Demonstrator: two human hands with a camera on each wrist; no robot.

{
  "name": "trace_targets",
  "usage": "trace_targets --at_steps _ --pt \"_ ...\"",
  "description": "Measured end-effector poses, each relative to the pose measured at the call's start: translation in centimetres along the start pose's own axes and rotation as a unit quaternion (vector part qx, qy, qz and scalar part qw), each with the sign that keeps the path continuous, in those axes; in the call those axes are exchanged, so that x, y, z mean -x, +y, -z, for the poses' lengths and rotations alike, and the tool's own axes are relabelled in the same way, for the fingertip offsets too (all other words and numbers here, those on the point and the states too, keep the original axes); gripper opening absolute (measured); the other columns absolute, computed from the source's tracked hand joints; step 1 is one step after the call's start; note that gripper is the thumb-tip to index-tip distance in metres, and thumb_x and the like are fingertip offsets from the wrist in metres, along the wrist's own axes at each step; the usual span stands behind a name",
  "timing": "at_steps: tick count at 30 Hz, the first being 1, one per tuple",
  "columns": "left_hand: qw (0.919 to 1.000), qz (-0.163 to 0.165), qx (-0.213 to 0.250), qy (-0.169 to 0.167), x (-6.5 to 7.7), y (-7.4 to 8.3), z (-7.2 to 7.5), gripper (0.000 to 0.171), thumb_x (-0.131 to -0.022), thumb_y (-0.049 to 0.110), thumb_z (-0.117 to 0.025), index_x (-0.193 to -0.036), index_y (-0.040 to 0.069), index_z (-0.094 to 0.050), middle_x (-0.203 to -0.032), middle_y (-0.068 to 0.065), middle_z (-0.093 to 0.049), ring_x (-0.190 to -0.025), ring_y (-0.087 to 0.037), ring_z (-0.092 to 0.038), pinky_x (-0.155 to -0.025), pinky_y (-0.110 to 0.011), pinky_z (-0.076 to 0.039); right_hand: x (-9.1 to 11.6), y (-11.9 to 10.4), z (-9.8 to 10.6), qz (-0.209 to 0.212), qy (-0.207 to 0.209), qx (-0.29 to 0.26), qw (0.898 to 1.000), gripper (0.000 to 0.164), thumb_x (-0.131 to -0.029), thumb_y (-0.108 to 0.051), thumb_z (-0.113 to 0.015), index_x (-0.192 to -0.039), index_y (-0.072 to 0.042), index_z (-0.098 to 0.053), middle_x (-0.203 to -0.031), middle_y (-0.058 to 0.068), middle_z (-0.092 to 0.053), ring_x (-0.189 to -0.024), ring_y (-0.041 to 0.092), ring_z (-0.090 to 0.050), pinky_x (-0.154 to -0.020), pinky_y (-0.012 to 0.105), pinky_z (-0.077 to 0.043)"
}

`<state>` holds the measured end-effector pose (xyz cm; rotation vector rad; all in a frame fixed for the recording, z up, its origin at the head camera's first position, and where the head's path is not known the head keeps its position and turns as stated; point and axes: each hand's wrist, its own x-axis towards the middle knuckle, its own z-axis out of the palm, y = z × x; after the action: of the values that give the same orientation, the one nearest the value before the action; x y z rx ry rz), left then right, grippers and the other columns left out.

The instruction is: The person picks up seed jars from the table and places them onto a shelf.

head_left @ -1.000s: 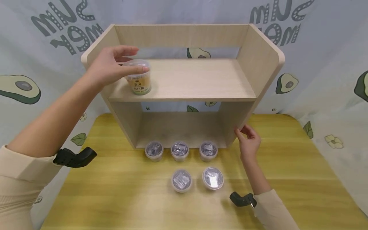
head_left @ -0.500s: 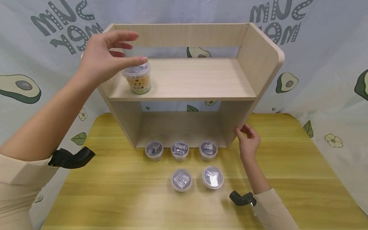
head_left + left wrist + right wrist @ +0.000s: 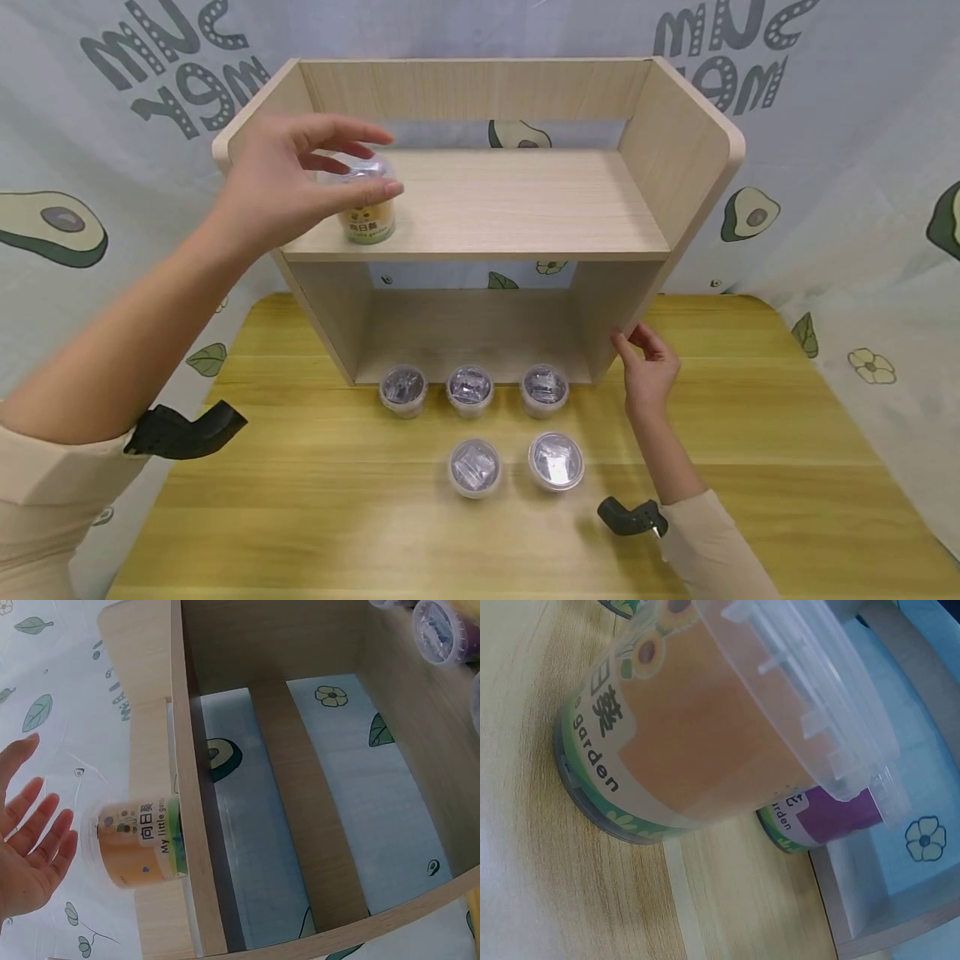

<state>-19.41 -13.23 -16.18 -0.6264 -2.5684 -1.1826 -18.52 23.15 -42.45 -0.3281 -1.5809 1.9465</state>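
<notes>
A lidded clear plastic cup with an orange sunflower label [image 3: 369, 228] stands upright at the left of the small wooden shelf's upper board [image 3: 510, 204]. My left hand [image 3: 288, 179] hovers just above and in front of it, partly hiding its lid. In the left wrist view, loosely spread fingers [image 3: 46, 832] are apart from the cup [image 3: 142, 844]. Low on the right, my right hand [image 3: 651, 371] pinches the front edge of the shelf's side panel [image 3: 626, 308] between thumb and fingers. That hand is out of sight in the right wrist view.
Several similar cups stand on the wood-grain table [image 3: 300, 508]: a row before the shelf, including a middle cup [image 3: 470, 390], and two nearer. An orange-label cup [image 3: 697, 735] and a purple-label cup [image 3: 840, 816] fill the right wrist view. Avocado-print cloth [image 3: 862, 250] hangs behind.
My left hand was at the cup's lid, rose off it, then came down again slightly to the right. The cup stayed on the board. My right hand has kept its place.
</notes>
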Motion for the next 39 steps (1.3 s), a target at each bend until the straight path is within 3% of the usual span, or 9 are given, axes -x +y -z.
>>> trace_targets --at_steps 6,14,21,27,39 --pt "0.997 -0.077 0.0 -0.006 1.4 -0.2 -0.9 0.038 -0.074 0.021 -0.078 -0.109 0.01 -0.068 -0.109 -0.001 -0.066 -0.098 -0.009 -0.056 -0.086 -0.022 -0.045 0.0 0.1 0.1 -0.008 0.006 -0.005 1.0 0.018 -0.074 0.004 -0.073 -0.088 -0.008 -0.074 -0.071 -0.008 -0.065 -0.077 0.009 -0.055 -0.071 0.015 -0.048" --pt "0.9893 -0.144 0.013 -0.022 2.6 -0.7 -2.4 0.035 -0.071 0.013 -0.079 -0.106 0.012 -0.07 -0.107 0.003 -0.068 -0.1 -0.006 -0.057 -0.084 -0.023 -0.045 0.1 0.1 0.0 -0.012 0.016 -0.006 1.0 0.017 -0.073 0.003 -0.073 -0.087 -0.007 -0.074 -0.07 -0.008 -0.065 -0.077 0.008 -0.056 -0.071 0.015 -0.048" --pt "0.9837 -0.171 0.022 -0.053 4.1 -1.6 -4.4 0.037 -0.069 0.014 -0.081 -0.105 0.013 -0.07 -0.11 0.004 -0.067 -0.104 -0.005 -0.057 -0.083 -0.024 -0.046 0.1 0.1 0.0 -0.012 0.015 -0.004 1.0 0.019 -0.074 0.002 -0.074 -0.091 -0.004 -0.074 -0.071 -0.008 -0.065 -0.078 0.009 -0.056 -0.071 0.016 -0.048" --pt "0.9759 -0.195 0.044 -0.087 6.1 -2.1 -6.9 0.038 -0.07 0.019 -0.08 -0.106 0.015 -0.069 -0.112 0.004 -0.066 -0.105 -0.008 -0.059 -0.086 -0.026 -0.047 0.0 0.2 0.0 -0.015 0.015 -0.001 1.0 0.02 -0.074 0.002 -0.073 -0.09 -0.009 -0.074 -0.072 -0.008 -0.065 -0.078 0.008 -0.056 -0.072 0.015 -0.048" --pt "0.9698 -0.19 0.053 -0.144 8.3 -3.6 -10.8 0.041 -0.072 0.025 -0.079 -0.11 0.015 -0.068 -0.114 0.003 -0.065 -0.108 -0.01 -0.058 -0.091 -0.031 -0.046 0.1 0.2 -0.1 -0.022 0.014 0.006 1.0 0.022 -0.075 0.001 -0.073 -0.093 -0.01 -0.074 -0.074 -0.008 -0.065 -0.081 0.009 -0.056 -0.073 0.014 -0.048"
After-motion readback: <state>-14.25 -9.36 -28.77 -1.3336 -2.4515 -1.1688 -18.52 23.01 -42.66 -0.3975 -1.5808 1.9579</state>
